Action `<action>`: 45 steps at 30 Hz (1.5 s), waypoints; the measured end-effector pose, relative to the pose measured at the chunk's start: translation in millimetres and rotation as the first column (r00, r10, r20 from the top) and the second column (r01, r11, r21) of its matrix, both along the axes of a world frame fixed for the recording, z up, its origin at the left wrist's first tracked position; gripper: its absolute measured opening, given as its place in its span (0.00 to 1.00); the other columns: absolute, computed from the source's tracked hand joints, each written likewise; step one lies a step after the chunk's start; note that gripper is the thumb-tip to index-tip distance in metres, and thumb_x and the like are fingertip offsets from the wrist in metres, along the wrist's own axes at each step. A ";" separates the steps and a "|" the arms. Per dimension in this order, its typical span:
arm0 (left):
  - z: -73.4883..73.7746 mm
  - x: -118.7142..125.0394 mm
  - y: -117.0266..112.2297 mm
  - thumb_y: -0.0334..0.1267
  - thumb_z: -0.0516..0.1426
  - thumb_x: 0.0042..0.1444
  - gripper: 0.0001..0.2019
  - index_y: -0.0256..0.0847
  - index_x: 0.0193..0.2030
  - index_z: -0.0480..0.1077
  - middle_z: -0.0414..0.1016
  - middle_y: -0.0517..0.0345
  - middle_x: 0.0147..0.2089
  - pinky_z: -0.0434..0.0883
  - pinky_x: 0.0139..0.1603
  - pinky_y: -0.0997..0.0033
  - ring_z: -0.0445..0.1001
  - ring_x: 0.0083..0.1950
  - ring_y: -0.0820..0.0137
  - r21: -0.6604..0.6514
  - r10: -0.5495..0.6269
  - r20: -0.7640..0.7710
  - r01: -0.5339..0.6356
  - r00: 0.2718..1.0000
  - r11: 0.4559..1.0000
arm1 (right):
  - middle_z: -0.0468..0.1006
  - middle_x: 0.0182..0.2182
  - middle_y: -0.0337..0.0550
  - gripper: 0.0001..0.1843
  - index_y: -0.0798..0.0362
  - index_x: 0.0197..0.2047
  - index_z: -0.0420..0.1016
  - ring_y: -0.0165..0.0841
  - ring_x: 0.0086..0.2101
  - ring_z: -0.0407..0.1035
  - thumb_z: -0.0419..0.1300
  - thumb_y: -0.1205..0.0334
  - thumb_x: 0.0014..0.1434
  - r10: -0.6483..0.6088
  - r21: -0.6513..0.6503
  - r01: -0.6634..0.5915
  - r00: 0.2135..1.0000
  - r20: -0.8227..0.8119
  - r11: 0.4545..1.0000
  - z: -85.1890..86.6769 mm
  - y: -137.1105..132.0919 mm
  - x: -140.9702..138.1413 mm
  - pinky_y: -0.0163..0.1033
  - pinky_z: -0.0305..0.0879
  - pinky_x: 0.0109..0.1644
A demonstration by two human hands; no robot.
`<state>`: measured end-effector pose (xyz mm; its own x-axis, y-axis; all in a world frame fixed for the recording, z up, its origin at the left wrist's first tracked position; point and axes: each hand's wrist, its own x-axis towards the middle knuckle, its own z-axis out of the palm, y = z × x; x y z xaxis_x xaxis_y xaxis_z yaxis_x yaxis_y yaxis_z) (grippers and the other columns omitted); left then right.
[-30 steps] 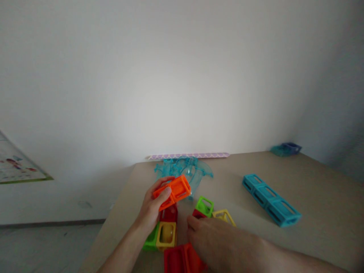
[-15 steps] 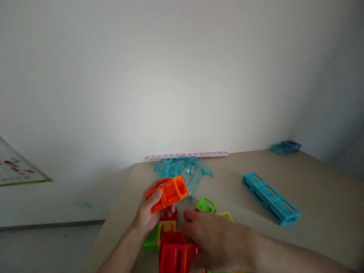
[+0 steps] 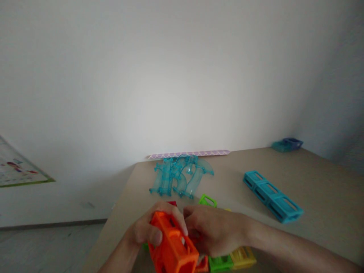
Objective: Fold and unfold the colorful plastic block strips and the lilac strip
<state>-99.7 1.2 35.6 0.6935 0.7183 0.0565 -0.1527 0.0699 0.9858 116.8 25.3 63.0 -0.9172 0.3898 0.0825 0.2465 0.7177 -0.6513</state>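
Note:
My left hand [image 3: 148, 225] is closed around a hollow orange plastic block [image 3: 173, 242], thumb on its near side and fingers over the top. The block tilts down toward me. Right beside it, my right hand [image 3: 209, 229] has its fingers curled inward, and a bit of red shows under them; what they grip is mostly hidden. Below the right hand lie a green block [image 3: 220, 262] and a yellow block [image 3: 243, 258]. Another green block [image 3: 207, 201] shows behind it. A red piece [image 3: 172, 203] peeks out past my left fingers.
Clear blue track pieces [image 3: 180, 176] lie at the back, before a lilac patterned strip [image 3: 189, 154] along the wall. A long blue hollow block [image 3: 273, 196] rests to the right. Dark blue and teal pieces [image 3: 290, 144] sit in the far right corner.
My left hand has come down toward me, and its orange block now points down and nearer. My right hand stays close to its place; the large red block in front is no longer visible.

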 end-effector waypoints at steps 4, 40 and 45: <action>2.8 2.5 -2.1 0.60 0.67 0.34 0.30 0.38 0.39 0.81 0.76 0.46 0.31 0.64 0.34 0.65 0.68 0.30 0.63 -0.018 -0.082 -0.051 0.081 0.995 0.997 | 0.69 0.25 0.35 0.15 0.54 0.19 0.63 0.23 0.18 0.63 0.66 0.62 0.49 -0.055 -0.283 0.079 0.994 0.092 0.956 -3.6 10.6 6.5 0.26 0.55 0.16; -4.8 22.9 9.5 0.41 0.67 0.47 0.24 0.40 0.51 0.72 0.80 0.52 0.43 0.75 0.29 0.72 0.78 0.32 0.67 0.046 0.775 0.123 -0.783 0.620 0.620 | 0.74 0.44 0.45 0.31 0.52 0.56 0.58 0.35 0.40 0.70 0.67 0.56 0.54 -0.531 -0.232 0.479 0.737 -0.417 0.847 19.8 29.1 14.9 0.39 0.67 0.42; -8.6 20.7 11.3 0.38 0.69 0.43 0.27 0.41 0.52 0.70 0.79 0.53 0.45 0.75 0.42 0.72 0.78 0.43 0.64 0.144 0.788 0.119 -0.796 0.604 0.588 | 0.76 0.38 0.41 0.30 0.54 0.54 0.61 0.32 0.35 0.71 0.68 0.59 0.52 -0.488 -0.305 0.387 0.766 -0.419 0.870 15.5 31.0 13.0 0.37 0.69 0.40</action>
